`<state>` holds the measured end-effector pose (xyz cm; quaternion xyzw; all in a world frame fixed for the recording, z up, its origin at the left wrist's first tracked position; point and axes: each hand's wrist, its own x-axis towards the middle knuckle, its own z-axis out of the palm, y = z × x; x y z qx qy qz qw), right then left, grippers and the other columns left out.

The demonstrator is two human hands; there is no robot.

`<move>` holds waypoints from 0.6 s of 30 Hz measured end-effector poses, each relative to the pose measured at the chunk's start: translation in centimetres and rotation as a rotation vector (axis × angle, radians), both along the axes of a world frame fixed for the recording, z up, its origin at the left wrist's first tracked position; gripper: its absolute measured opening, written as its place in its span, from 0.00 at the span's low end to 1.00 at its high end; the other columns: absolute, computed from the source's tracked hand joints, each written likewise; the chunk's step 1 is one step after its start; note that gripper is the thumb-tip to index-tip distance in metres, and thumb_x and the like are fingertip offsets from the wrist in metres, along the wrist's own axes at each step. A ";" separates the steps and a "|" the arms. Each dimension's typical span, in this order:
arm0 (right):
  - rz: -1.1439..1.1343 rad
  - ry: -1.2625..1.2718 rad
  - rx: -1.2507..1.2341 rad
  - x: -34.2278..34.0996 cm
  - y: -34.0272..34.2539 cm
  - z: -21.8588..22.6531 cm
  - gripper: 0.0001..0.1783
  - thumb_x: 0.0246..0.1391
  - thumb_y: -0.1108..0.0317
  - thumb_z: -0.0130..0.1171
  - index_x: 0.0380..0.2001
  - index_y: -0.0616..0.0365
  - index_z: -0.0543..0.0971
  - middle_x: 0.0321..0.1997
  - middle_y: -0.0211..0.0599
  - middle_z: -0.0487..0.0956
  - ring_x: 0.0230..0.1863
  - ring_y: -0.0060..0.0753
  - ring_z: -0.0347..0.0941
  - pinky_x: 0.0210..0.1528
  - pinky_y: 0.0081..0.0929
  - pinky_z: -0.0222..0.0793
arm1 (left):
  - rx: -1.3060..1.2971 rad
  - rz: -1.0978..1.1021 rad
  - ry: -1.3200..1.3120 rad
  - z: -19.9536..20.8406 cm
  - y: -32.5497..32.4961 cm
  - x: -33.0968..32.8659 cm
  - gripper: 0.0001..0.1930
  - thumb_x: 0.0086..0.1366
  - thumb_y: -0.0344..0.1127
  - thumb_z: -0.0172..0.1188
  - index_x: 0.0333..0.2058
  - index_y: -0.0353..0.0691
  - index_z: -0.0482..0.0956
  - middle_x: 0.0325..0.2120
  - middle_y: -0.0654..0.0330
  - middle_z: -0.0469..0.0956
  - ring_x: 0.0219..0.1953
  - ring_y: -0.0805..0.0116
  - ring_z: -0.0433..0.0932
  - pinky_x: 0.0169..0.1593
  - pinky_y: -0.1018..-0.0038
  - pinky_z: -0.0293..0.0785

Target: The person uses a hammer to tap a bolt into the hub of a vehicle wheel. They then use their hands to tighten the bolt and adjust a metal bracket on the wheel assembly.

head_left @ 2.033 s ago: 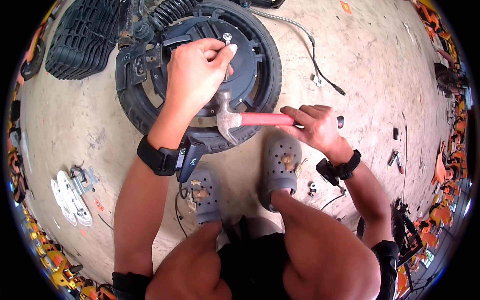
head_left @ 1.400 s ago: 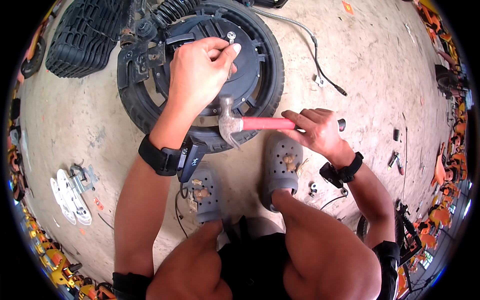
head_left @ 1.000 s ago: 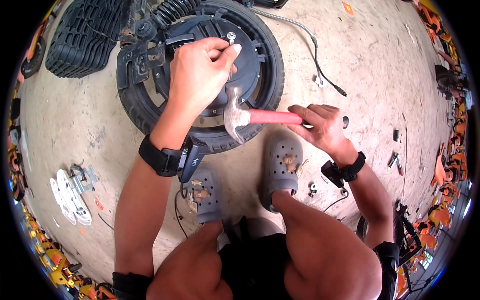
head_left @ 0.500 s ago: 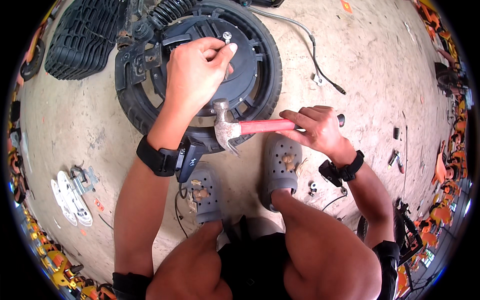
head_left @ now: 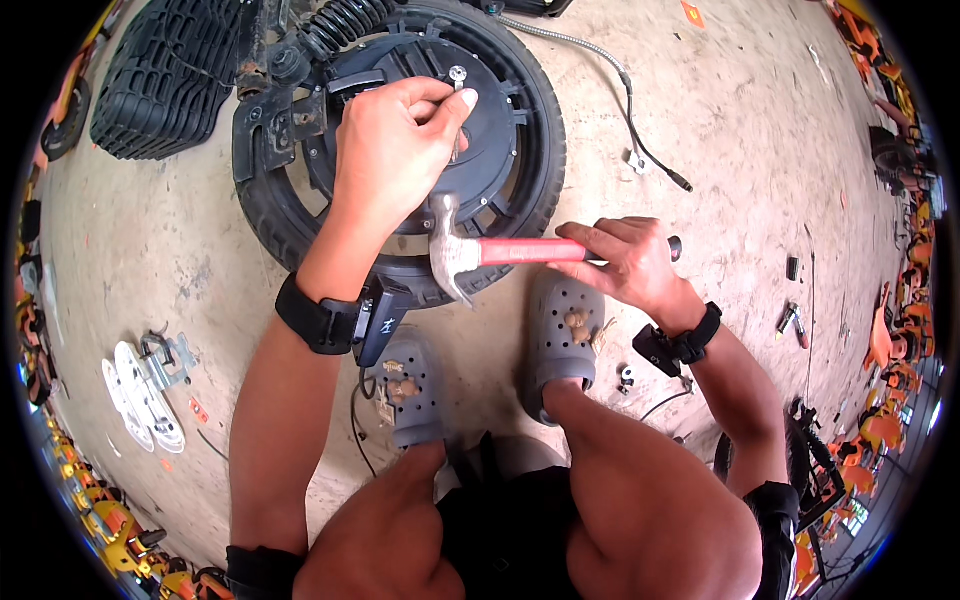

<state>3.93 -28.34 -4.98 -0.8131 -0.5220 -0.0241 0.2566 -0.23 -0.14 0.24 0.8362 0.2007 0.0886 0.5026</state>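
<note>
My left hand (head_left: 395,135) is closed in a pinch above the hub of a black wheel (head_left: 535,150), holding a slim metal rod with a round shiny head (head_left: 458,74) upright. The rod's lower end shows just below my fingers; whether it touches the hub I cannot tell. My right hand (head_left: 625,258) wraps round the red handle of a claw hammer (head_left: 530,251). Its metal head hangs over the near edge of the tyre, right of my left wrist, apart from the rod. A coil spring (head_left: 345,22) and a metal bracket (head_left: 268,130) adjoin the wheel.
A black ribbed part (head_left: 165,80) lies at the far left. A sleeved cable (head_left: 600,60) runs over the floor on the right. White metal parts (head_left: 145,395) lie at the left. Small tools (head_left: 792,320) lie at the right, and my grey clogs (head_left: 565,330) stand near the wheel.
The hammer has turned slightly in my right hand, its head looking a little blurred. My left hand stays over the hub with the rod, shifted barely to the right along with the wheel.
</note>
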 end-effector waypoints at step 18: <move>-0.052 0.045 0.046 0.1 -0.6 0.7 0.17 0.50 0.52 0.76 0.37 0.50 0.87 0.16 0.28 0.74 0.16 0.33 0.73 0.20 0.30 0.67 | 0.107 -0.029 -0.024 -0.4 0.0 -0.2 0.12 0.68 0.40 0.68 0.33 0.35 0.88 0.19 0.60 0.85 0.21 0.78 0.79 0.31 0.77 0.73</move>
